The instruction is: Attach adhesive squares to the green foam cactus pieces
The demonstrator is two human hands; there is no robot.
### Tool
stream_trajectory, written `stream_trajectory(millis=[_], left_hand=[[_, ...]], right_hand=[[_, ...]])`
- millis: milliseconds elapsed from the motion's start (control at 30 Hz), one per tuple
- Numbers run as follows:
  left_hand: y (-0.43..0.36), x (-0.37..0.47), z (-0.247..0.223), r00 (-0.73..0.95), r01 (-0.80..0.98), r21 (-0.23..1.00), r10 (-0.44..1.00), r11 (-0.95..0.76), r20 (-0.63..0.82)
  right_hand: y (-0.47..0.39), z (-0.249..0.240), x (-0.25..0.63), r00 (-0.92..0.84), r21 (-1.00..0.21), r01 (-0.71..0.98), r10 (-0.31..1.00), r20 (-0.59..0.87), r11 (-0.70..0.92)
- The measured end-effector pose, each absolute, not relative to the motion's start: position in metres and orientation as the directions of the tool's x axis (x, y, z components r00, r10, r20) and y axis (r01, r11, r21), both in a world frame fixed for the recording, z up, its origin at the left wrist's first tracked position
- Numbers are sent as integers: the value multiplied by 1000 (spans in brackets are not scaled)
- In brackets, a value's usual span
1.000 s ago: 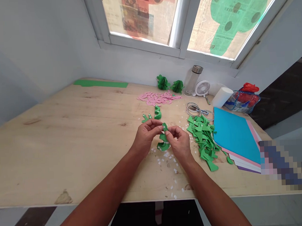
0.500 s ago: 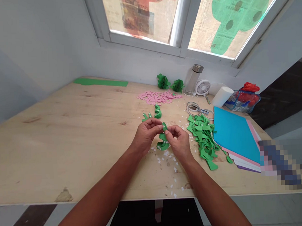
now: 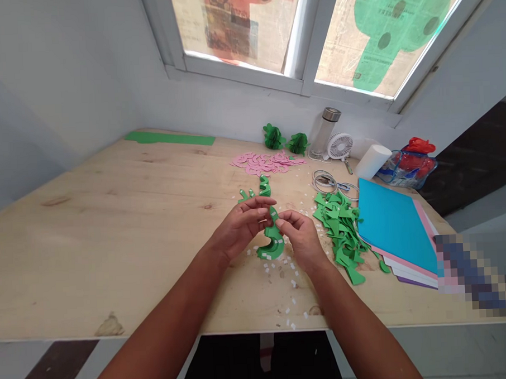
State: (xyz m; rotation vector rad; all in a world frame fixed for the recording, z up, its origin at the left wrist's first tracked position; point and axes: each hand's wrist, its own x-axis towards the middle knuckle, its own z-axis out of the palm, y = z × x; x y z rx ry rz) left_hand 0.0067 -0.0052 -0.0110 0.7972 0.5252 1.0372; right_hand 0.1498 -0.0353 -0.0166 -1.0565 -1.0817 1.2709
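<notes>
A small green paper piece (image 3: 273, 212) with a white patch on it is pinched between the thumb and fingers of my right hand (image 3: 300, 232). On its left, my left hand (image 3: 244, 226) has its fingers stretched apart and appears to hold nothing. Just below the hands lies a curved green paper cutout (image 3: 272, 250) dotted with small white squares. Beyond my left fingers are a stack of similar green cutouts (image 3: 264, 186) and smaller green pieces (image 3: 244, 195). Tiny white scraps (image 3: 293, 274) are scattered on the wooden table (image 3: 112, 240).
To the right sit green paper offcuts (image 3: 341, 230), rolls of tape (image 3: 325, 182) and stacked coloured sheets (image 3: 392, 222). Pink cutouts (image 3: 266, 162), green paper ornaments (image 3: 273, 136), a bottle (image 3: 325, 131), a small fan (image 3: 340, 146) and a white roll (image 3: 373, 161) line the back.
My left fingers have come off the small green piece and spread open, leaving it in my right hand. The curved cutout below shows more fully.
</notes>
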Motion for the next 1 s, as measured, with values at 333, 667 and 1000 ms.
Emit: stream_trajectory(millis=[333,667,1000], left_hand=[[-7,0,-10,495,-474,844,869,251,19],[-8,0,-11,500,-474,845,866,246,28],[-8,1,-10,502,-472,847,864,244,31]], right_hand=[[-38,-15,152,-166,-956,-282,986,-33,-79],[-38,-17,152,-177,-963,-259,984,-27,-73],[-37,-17,150,-122,-965,-258,992,-22,-53]])
